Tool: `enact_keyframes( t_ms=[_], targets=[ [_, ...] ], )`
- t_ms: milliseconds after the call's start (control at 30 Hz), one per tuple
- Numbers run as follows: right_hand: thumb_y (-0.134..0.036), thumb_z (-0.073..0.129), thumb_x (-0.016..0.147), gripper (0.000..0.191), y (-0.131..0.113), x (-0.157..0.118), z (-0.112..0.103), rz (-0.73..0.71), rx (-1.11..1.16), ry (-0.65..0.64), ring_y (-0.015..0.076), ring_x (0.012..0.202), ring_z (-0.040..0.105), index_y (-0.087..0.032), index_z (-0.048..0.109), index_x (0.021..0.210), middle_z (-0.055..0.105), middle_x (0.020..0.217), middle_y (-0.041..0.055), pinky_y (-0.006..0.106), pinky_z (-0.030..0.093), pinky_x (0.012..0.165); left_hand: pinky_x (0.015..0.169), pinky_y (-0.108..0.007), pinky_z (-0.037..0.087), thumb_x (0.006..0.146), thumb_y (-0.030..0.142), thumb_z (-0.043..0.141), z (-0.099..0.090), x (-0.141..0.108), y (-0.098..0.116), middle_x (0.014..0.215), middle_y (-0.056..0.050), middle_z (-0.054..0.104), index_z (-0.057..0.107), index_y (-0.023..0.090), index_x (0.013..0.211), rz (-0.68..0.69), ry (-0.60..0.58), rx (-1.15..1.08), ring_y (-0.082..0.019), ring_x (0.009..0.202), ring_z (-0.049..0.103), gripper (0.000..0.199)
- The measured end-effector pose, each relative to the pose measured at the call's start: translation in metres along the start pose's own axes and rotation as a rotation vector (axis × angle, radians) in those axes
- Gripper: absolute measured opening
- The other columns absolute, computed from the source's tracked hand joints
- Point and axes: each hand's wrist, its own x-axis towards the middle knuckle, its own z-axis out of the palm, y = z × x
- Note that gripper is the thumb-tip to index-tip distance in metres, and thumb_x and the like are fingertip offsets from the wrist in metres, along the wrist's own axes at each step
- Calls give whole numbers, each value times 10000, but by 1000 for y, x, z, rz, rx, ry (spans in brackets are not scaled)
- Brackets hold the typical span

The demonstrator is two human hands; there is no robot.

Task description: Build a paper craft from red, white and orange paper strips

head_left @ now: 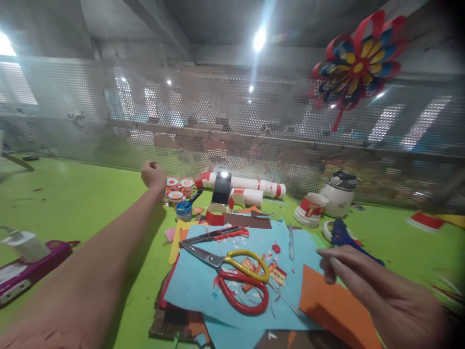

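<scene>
My left hand (151, 175) reaches far forward with curled fingers, beside several small round red-and-white craft pieces (178, 186); what it may hold is hidden. Over an orange paper sheet (327, 295) hovers my right hand (388, 286), thumb and fingers drawn together with nothing visible between them. Between the hands, light-blue paper (196, 295) carries scissors (241, 278) with one yellow and one red handle. Behind those lies a red-handled pair of scissors (221, 234). Paper scraps (278, 274) and a clear pen-like stick (291, 242) also rest on the blue paper.
A blue jar (184, 211), a phone (221, 188) and white-and-red paper tubes (247, 184) stand behind the papers. At right are a paper cup (310, 209), a lidded white pot (340, 194) and a blue-handled tool (343, 235). A purple power strip (54, 254) lies left; a paper flower (359, 65) hangs above.
</scene>
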Motion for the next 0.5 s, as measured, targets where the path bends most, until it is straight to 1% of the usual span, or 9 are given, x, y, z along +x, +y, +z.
enact_keyframes(
  t_ms=[33,100,133,200,300,433,500],
  targets=[
    [-425,603,818,233,-2,3,1,-6,3,-42,159,653,663,-227,725,795,678,717,14,190,545,584,844,-362,494,930,170,431,-1,-7,5,1029,-84,649,586,115,1121,6,16,-42,-187,949,615,252],
    [-415,555,859,255,-1,7,3,1,19,-100,147,670,663,-226,714,797,678,727,11,173,543,603,847,-321,487,909,129,437,-1,-21,11,977,-65,668,617,121,1074,32,21,-116,-169,927,622,245],
    [-413,544,869,261,0,8,5,12,27,-112,144,679,662,-223,711,803,682,740,12,171,542,613,844,-318,489,904,137,459,-1,-27,13,968,-57,671,625,129,1057,43,14,-144,-165,917,625,227],
    [-415,541,875,265,2,9,8,26,36,-134,141,687,656,-219,712,823,691,767,13,175,539,627,832,-357,505,907,217,513,-1,-35,12,1012,-61,658,613,138,1071,48,-7,-175,-175,920,625,207],
    [-413,550,876,251,3,7,10,22,24,-162,140,706,649,-227,715,847,698,797,8,186,529,643,813,-419,522,895,324,558,-4,-37,5,1128,-89,611,576,148,1144,17,-52,-171,-207,957,614,306],
    [-384,543,886,222,2,3,11,-14,7,-183,137,712,646,-236,703,847,694,813,-2,191,519,649,824,-428,521,894,324,559,-11,-32,-10,1181,-99,587,554,159,1189,-38,-117,-119,-217,988,605,338],
    [-364,542,888,206,1,2,12,-46,1,-198,140,728,653,-234,696,847,696,827,0,192,521,654,830,-430,518,892,324,562,-10,-30,-17,1190,-99,582,552,162,1195,-55,-145,-90,-221,999,601,343]
  ],
)
